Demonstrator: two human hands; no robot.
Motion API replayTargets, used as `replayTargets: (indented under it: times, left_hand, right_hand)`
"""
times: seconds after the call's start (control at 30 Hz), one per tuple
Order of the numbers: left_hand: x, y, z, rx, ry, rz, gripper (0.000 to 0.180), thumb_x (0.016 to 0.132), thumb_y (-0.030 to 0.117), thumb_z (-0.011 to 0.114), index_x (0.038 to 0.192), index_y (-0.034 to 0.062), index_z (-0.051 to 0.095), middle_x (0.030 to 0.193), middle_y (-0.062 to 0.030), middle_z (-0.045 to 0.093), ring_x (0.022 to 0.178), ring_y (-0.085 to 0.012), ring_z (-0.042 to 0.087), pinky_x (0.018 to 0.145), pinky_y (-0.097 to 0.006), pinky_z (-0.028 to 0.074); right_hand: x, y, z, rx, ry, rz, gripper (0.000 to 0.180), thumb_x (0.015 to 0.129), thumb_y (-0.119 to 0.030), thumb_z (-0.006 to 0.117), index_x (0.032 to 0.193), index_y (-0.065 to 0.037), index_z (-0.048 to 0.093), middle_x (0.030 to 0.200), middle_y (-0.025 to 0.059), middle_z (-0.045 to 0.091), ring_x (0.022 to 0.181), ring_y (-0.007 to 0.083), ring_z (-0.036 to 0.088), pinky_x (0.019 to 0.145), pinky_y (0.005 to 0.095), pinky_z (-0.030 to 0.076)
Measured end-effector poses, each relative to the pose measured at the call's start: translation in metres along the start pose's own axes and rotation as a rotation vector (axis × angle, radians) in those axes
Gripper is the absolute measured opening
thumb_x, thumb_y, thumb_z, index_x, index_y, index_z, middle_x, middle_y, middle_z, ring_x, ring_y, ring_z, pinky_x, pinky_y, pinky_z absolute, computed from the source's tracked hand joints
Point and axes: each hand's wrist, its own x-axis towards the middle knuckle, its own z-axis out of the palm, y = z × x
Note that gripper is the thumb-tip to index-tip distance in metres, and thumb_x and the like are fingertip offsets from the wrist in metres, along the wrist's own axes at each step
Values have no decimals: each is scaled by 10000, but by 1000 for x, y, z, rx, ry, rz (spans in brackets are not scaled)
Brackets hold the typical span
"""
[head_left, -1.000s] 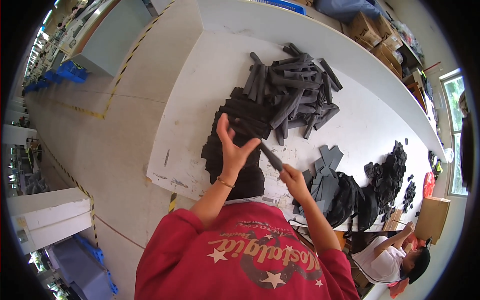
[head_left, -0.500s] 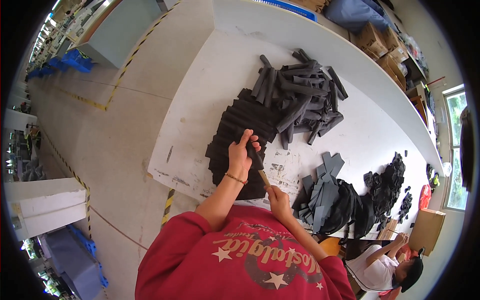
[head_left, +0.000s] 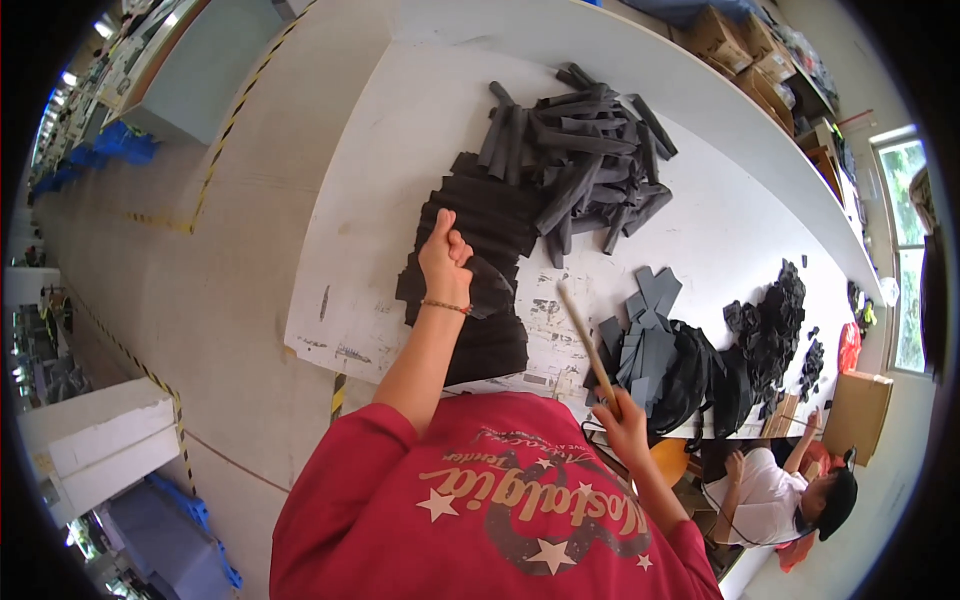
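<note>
My left hand [head_left: 445, 262] is closed over the near part of a neat stack of black fabric strips [head_left: 480, 215]. From the lower side of its fist a dark fabric tube [head_left: 490, 287] sticks out, partly hidden by the hand. My right hand [head_left: 625, 425], farther right and closer to my body, grips the lower end of a slim wooden stick [head_left: 583, 335]. The stick's bare tip points up and to the left, apart from the fabric. Beyond both hands lies a loose heap of dark fabric tubes [head_left: 600, 150].
These lie on a white table [head_left: 345, 250] with a raised back wall [head_left: 640, 50]. Grey flat strips [head_left: 648, 330] and piles of black pieces [head_left: 765, 320] are on the right. A person in white [head_left: 770, 490] sits at the lower right, near a cardboard box [head_left: 858, 412].
The wooden stick has come out of the dark fabric tube; my right hand has moved right with it. My left hand still holds the tube. The whole view has shifted slightly.
</note>
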Motion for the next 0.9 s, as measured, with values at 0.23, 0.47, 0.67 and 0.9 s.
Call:
replayTargets:
  times: [0.23, 0.47, 0.67, 0.9]
  left_hand:
    - [-22, -70, -25, -185, -77, -413, 278, 876, 257, 680, 973, 16, 583, 644, 16, 490, 479, -52, 391, 480, -189, 327]
    - [-80, -54, -2, 869, -1129, 185, 271, 901, 195, 631, 1076, -2, 570, 812, -85, 627, 682, -136, 629, 624, -300, 518]
    - [-117, -72, -1, 997, -784, -190, 280, 999, 271, 436, 932, 9, 508, 607, -14, 486, 460, -77, 495, 432, -231, 428]
    - [-140, -46, -6, 766, -647, -239, 278, 978, 218, 405, 811, 11, 488, 580, -68, 533, 456, -116, 497, 451, -281, 395]
  right_hand:
    - [117, -67, 82, 71, 206, -578, 63, 805, -9, 682, 820, 9, 623, 783, 86, 568, 697, 176, 529, 626, 268, 412]
    - [130, -68, 48, -129, 103, -564, 145, 832, -103, 688, 794, 30, 643, 644, 64, 492, 566, 137, 444, 518, 288, 353]
    - [145, -101, 30, -175, 243, -547, 154, 857, -75, 632, 767, 38, 577, 651, 92, 499, 562, 165, 453, 526, 313, 360]
    - [205, -160, 18, -175, 564, -744, 229, 924, -179, 586, 813, 21, 573, 627, 83, 481, 601, 130, 396, 559, 288, 364]
